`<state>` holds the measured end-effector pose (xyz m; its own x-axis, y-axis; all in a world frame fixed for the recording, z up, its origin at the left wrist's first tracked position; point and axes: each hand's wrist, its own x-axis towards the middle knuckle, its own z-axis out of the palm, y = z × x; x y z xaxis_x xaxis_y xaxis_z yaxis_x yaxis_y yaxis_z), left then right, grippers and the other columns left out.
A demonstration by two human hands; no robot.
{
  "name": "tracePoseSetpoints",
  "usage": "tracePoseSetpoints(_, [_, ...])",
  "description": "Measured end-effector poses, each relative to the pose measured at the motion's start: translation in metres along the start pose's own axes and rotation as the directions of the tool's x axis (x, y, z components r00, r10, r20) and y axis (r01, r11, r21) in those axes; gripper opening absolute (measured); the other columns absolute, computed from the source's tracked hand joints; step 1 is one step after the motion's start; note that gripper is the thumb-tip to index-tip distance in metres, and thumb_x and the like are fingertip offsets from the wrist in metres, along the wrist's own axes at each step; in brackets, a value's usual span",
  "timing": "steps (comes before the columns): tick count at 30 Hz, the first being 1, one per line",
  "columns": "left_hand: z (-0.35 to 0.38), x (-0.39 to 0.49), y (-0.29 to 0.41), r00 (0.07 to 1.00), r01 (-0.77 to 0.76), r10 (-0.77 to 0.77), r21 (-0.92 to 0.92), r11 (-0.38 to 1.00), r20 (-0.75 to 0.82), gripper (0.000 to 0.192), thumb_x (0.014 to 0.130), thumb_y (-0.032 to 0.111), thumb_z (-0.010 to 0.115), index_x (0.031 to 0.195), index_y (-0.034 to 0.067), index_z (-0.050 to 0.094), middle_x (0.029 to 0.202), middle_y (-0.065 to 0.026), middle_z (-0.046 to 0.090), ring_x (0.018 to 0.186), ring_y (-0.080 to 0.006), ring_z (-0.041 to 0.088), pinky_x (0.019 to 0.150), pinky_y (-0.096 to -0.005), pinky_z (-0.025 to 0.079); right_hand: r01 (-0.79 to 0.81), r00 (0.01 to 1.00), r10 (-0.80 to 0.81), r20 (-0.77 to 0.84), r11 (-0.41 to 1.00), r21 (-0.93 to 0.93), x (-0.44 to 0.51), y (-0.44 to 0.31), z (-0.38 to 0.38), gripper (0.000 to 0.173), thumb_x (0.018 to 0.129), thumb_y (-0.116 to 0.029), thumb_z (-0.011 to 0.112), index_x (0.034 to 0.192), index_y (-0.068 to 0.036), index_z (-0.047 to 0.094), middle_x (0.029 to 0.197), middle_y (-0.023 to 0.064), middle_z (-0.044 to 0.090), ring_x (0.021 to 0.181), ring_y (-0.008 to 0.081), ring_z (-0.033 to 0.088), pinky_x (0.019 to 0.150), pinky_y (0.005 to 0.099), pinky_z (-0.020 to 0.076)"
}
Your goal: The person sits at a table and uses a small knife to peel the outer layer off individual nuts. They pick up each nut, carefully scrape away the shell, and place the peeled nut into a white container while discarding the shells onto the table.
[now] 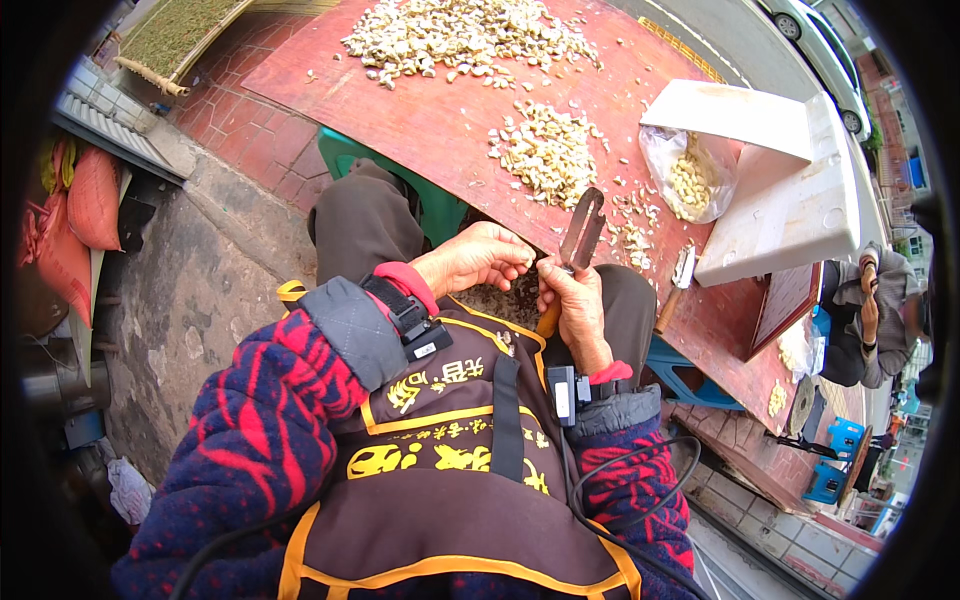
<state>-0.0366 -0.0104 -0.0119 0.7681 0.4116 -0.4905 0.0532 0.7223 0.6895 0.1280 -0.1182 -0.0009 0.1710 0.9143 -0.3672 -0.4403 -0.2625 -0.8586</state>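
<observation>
My right hand [576,304] grips a hand tool with a rusty, slotted metal blade [582,229], which points up toward the table. Its yellowish handle [550,319] shows below the fist. Just left of it, my left hand [480,259] has thumb and fingers pinched on a small pale piece, mostly hidden by the fingertips. Both hands are above my lap at the edge of a red wooden table [420,124]. Beyond them lies a smaller heap of pale nuts or cloves [547,154], with loose shell-like scraps [632,225] to its right.
A larger heap [457,37] spreads across the far table. At right are a clear bag of yellowish kernels [690,180], a white foam box [795,202] and a wooden-handled knife [675,289]. Another person [877,315] sits farther right. A cable [637,450] hangs by my right sleeve.
</observation>
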Motion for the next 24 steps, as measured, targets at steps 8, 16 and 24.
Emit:
tracePoseSetpoints(8, [0.0045, -0.0026, 0.0017, 1.000, 0.024, -0.023, 0.048, 0.999, -0.014, 0.012, 0.086, 0.014, 0.064, 0.089, 0.003, 0.065, 0.075, -0.0034, 0.065, 0.063, -0.0100, 0.062, 0.059, -0.0254, 0.054, -0.002, 0.999, 0.006, 0.032, 0.992, -0.130, 0.0001, 0.0024, -0.0020, 0.014, 0.085, -0.014, 0.068, 0.089, -0.002, 0.063, 0.066, 0.0018, 0.057, 0.051, 0.0063, 0.049, 0.046, 0.0208, 0.0428])
tracePoseSetpoints(16, [0.0081, -0.0057, 0.0030, 0.999, 0.038, -0.036, 0.064, 0.997, -0.026, 0.012, 0.086, 0.014, 0.065, 0.088, 0.002, 0.065, 0.074, -0.0042, 0.065, 0.061, -0.0108, 0.062, 0.059, -0.0262, 0.055, -0.016, 0.997, 0.030, 0.065, 0.978, -0.210, -0.0010, -0.0012, -0.0011, 0.015, 0.085, -0.016, 0.067, 0.088, -0.002, 0.062, 0.065, 0.0009, 0.056, 0.051, 0.0065, 0.048, 0.046, 0.0211, 0.0415])
tracePoseSetpoints(24, [0.0075, -0.0053, 0.0033, 0.999, 0.049, -0.047, 0.061, 0.997, -0.023, 0.014, 0.085, 0.015, 0.066, 0.089, 0.002, 0.065, 0.074, -0.0045, 0.065, 0.062, -0.0105, 0.062, 0.059, -0.0258, 0.055, -0.037, 0.994, 0.055, 0.096, 0.982, -0.185, -0.0015, -0.0031, -0.0027, 0.016, 0.085, -0.018, 0.068, 0.086, -0.003, 0.062, 0.065, 0.0010, 0.055, 0.052, 0.0070, 0.049, 0.047, 0.0213, 0.0412])
